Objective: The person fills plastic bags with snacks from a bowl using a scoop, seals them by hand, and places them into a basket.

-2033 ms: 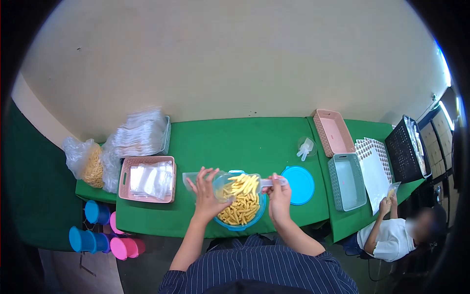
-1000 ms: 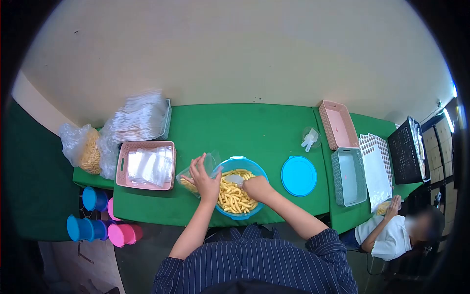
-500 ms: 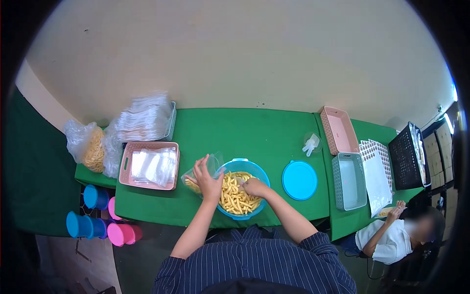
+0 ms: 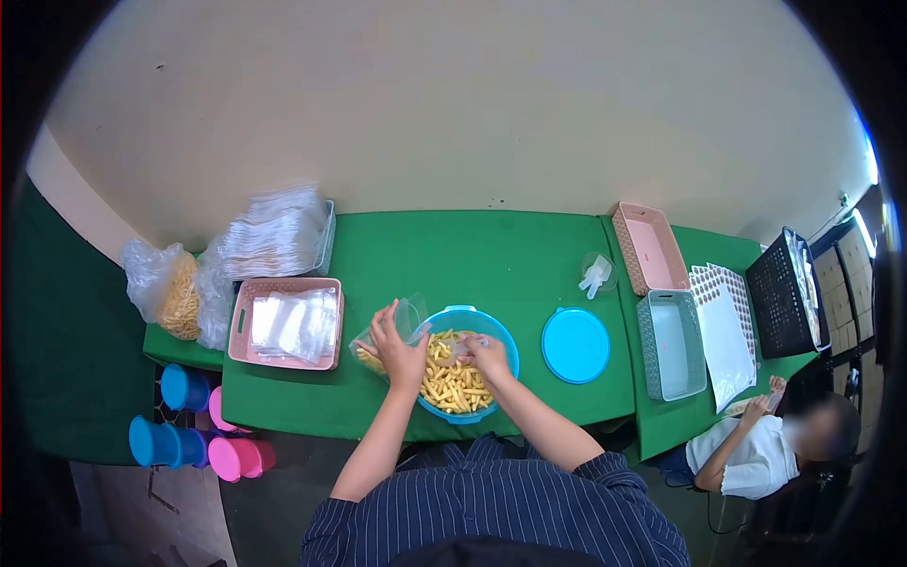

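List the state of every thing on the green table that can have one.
Blue bowl: open, holding yellow snack sticks.
Blue lid: off, lying flat.
Clear bag: held open by left hand.
Right hand: in bowl, gripping clear scoop.
Grey basket: empty.

head cam | one view, worn on your head | you look steeply down and forward, fisheye | green surface close below, wall beyond | no second view shares it

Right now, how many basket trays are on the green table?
5: a pink basket of clear bags at left, a grey tray of stacked bags behind it, an empty pink basket, a grey-green basket and a black crate at right.
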Tool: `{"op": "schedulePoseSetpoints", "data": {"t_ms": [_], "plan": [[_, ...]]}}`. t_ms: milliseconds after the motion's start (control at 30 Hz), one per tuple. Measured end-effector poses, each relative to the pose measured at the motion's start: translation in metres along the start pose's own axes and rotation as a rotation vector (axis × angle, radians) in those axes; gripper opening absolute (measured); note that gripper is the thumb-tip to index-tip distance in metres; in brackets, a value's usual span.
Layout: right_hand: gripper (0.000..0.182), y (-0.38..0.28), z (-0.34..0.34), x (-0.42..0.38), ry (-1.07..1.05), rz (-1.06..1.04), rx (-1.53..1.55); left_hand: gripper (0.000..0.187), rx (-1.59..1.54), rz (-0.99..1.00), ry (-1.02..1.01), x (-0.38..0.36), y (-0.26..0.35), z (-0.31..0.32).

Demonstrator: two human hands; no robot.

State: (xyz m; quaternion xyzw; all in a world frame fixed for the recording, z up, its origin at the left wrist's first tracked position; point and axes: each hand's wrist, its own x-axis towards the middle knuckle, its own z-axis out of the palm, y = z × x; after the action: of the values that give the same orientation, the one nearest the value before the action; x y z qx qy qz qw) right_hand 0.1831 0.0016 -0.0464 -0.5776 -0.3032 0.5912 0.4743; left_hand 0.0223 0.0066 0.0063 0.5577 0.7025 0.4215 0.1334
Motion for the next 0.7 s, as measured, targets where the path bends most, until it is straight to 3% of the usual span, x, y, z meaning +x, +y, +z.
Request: {"op": "schedulePoseSetpoints", "data": {"t_ms": [67, 400, 567, 700], "plan": [[0.024, 0.007, -0.001, -0.001, 0.1, 0.135, 0.246, 0.079, -0.006, 0.003, -0.002, 0.0, 0.0, -0.001], [0.028, -0.002, 0.006, -0.015, 0.194, 0.046, 0.257, 0.076, 0.0, -0.006, 0.008, 0.0, 0.001, -0.001], [0.03, -0.03, 0.002, -0.042, 0.258, -0.113, 0.121, 0.075, -0.042, -0.01, 0.061, -0.001, 0.001, -0.002], [0.029, -0.049, -0.006, -0.055, 0.278, -0.214, 0.19, 0.073, -0.058, 0.022, 0.108, -0.001, 0.003, -0.003]]}}
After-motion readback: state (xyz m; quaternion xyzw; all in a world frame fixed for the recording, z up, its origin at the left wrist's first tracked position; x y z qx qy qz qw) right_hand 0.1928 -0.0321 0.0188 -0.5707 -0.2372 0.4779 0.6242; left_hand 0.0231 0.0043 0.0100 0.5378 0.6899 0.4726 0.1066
